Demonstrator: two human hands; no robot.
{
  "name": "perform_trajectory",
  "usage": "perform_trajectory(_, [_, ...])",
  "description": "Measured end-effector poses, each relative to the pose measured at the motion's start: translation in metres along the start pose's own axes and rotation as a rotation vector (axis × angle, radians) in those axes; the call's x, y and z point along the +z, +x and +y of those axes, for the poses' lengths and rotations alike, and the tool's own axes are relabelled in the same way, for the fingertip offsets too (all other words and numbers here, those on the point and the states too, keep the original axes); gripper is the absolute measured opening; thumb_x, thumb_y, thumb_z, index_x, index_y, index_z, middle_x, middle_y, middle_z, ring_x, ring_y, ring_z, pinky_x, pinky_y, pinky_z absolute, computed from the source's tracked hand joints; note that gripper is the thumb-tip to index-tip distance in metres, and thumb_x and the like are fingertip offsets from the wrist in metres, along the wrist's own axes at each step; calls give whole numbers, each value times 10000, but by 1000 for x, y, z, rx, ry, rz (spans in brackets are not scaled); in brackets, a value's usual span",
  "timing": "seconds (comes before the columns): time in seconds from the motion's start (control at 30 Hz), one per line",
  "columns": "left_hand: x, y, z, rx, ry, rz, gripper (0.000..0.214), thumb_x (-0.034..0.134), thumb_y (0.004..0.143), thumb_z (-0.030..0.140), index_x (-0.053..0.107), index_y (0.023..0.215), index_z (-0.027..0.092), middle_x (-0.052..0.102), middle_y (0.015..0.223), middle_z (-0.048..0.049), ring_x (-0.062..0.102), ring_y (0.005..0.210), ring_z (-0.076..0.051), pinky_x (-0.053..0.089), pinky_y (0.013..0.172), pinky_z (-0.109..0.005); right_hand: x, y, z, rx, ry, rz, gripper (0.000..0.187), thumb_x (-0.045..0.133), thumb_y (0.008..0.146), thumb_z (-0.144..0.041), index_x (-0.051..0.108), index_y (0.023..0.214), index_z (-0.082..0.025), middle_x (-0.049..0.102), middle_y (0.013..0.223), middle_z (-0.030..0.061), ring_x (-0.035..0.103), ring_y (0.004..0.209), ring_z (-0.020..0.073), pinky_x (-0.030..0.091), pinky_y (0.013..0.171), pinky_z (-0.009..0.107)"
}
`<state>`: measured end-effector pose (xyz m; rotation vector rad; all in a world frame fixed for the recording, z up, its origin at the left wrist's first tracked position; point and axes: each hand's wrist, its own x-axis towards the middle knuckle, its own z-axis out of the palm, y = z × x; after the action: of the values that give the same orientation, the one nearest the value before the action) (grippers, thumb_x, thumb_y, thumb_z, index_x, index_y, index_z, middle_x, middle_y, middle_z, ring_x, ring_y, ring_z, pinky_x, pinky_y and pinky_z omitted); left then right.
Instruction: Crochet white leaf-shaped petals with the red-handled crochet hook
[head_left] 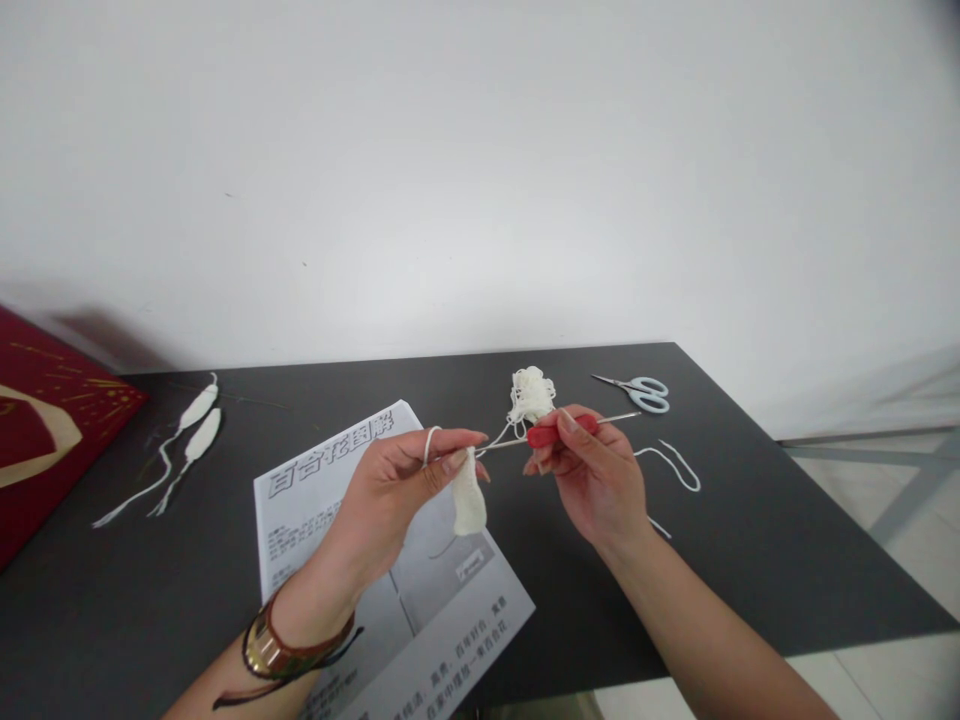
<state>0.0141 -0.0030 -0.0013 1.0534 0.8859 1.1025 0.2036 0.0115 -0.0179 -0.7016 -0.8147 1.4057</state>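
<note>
My right hand (598,470) is closed around the red grip of a crochet hook (541,435), whose metal shaft reaches left to the other hand. Between thumb and fingers, my left hand (409,480) pinches a small cream crocheted strip (469,500) that hangs down over the paper. A strand of yarn loops around the left forefinger and runs right toward a loose heap of cream yarn (532,393) behind the hands. The tip of the hook at the strip is too small to make out.
Printed sheets (480,600) lie under my left hand on the dark table (750,560). Scissors (646,393) and a loose yarn piece (686,470) rest at right. Two white crocheted pieces (201,435) with tails lie left, near a red box-like object (52,430). A wall stands behind.
</note>
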Motion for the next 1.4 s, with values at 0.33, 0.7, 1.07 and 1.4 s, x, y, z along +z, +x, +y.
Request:
perform_trajectory(0.33, [0,-1,0,-10,-9,-2,139,660,809,204,743,918,226,742,743,-4,641,666,-95,472,625,-179,0,0,1,-14,15,-26,145,677,789,-285,710,745,-151,690,599,5,626,468,92,521,475,168])
perform_trajectory(0.7, [1,4,-3,35,138,58,212,676,793,253,719,1001,260,717,762,-2,617,699,-104,459,654,-200,0,-2,3,26,33,-39,140,672,800,-280,722,779,-151,711,632,17,637,498,94,550,495,170])
perform_trajectory(1.07, [11,7,-16,68,176,98,495,721,739,227,612,1211,330,523,677,58,481,645,-72,413,666,-214,2,-4,14,200,137,-45,166,686,794,-286,719,847,-132,726,666,35,642,515,88,563,533,168])
perform_trajectory(1.4, [13,7,-20,126,229,161,638,692,764,223,461,1345,348,499,711,66,475,717,-93,391,772,-246,3,-3,17,120,44,-14,157,679,798,-296,724,838,-150,727,681,33,646,541,94,555,551,180])
